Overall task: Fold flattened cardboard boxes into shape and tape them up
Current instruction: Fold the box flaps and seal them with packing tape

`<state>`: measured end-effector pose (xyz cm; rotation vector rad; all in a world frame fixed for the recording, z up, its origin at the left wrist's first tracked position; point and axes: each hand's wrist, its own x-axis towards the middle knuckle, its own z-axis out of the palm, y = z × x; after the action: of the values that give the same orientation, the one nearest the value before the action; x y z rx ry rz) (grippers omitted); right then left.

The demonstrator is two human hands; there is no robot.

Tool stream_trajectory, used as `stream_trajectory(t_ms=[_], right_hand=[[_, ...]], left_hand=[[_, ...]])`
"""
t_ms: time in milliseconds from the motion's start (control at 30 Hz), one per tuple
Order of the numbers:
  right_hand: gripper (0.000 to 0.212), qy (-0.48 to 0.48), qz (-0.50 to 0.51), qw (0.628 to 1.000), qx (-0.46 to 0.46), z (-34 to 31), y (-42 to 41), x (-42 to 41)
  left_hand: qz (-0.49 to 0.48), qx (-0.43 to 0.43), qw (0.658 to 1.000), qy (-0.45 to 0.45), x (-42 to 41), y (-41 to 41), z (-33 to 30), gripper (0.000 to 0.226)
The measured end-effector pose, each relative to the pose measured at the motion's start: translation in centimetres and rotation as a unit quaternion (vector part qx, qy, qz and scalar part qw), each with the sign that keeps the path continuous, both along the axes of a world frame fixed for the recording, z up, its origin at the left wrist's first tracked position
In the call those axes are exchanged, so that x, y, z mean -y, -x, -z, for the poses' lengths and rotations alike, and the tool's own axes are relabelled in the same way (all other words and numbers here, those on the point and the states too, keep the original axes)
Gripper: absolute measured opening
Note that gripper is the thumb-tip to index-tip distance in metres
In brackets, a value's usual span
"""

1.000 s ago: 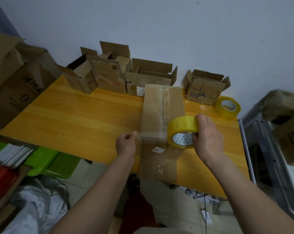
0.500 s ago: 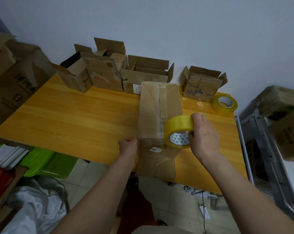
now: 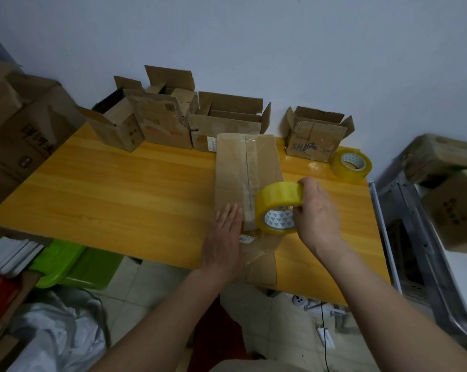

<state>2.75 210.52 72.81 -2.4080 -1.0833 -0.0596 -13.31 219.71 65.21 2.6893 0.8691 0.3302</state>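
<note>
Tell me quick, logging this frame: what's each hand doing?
Left hand: open, fingers flat on the long cardboard box.
Right hand: holding the yellow tape roll.

Long box (image 3: 235, 167) on table (image 3: 119, 189), open boxes (image 3: 227, 116) behind, spare tape roll (image 3: 351, 165) right.

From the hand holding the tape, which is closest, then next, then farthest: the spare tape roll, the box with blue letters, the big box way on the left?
From the right hand:
1. Spare tape roll, on the table's far right corner.
2. Box with blue letters, behind it by the wall.
3. Big box, off the table's left edge.
</note>
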Motion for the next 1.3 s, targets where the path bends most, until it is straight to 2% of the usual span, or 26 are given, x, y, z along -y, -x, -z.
stream_trajectory(t_ms=[67, 133, 200, 333, 467, 533, 567, 867, 1067, 1200, 1300], right_hand=[[0.039, -0.069, 0.019, 0.989, -0.132, 0.6, -0.2, 0.1], [0.034, -0.131, 0.029, 0.956, -0.261, 1.2, 0.0, 0.4], [0.026, -0.152, 0.029, 0.943, -0.295, 1.6, 0.2, 0.7], [0.03, -0.11, 0.028, 0.961, -0.252, 1.4, -0.1, 1.5], [0.041, -0.039, 0.066, 0.993, -0.094, 0.5, -2.5, 4.4], [0.043, 0.029, 0.097, 0.995, -0.018, 0.4, -4.0, 5.8], [0.043, 0.055, 0.108, 0.993, -0.012, 0.5, -4.5, 6.2], [0.044, 0.108, 0.115, 0.987, -0.045, 2.6, -4.7, 5.9], [0.041, 0.09, 0.105, 0.986, -0.097, 3.8, -4.5, 6.4], [0.041, 0.107, 0.087, 0.987, -0.082, 4.5, -3.7, 6.3], [0.037, 0.128, 0.066, 0.984, -0.103, 5.4, -2.8, 5.7]], left_hand=[[-0.001, -0.065, 0.998, -0.02, 0.0, 0.1, 0.4, 0.075], [0.004, -0.095, 0.995, -0.027, 0.0, 0.1, 0.5, 0.085], [0.006, -0.11, 0.993, -0.038, 0.0, 0.2, 0.5, 0.089], [0.006, -0.128, 0.991, -0.049, 0.1, 0.3, 0.5, 0.087], [-0.003, -0.138, 0.99, -0.028, 0.3, 0.5, 0.1, 0.095], [-0.007, -0.138, 0.99, -0.024, 0.5, 0.3, 0.0, 0.095], [-0.01, -0.14, 0.99, -0.025, 0.6, 0.2, 0.0, 0.095], [-0.004, -0.154, 0.987, -0.046, 0.6, 0.3, -0.2, 0.093], [0.022, -0.164, 0.984, -0.071, 0.0, 1.0, 0.0, 0.11], [0.029, -0.169, 0.983, -0.071, -0.3, 1.1, -0.5, 0.103], [-0.013, -0.152, 0.988, -0.026, -0.4, 0.9, -1.1, 0.087]])
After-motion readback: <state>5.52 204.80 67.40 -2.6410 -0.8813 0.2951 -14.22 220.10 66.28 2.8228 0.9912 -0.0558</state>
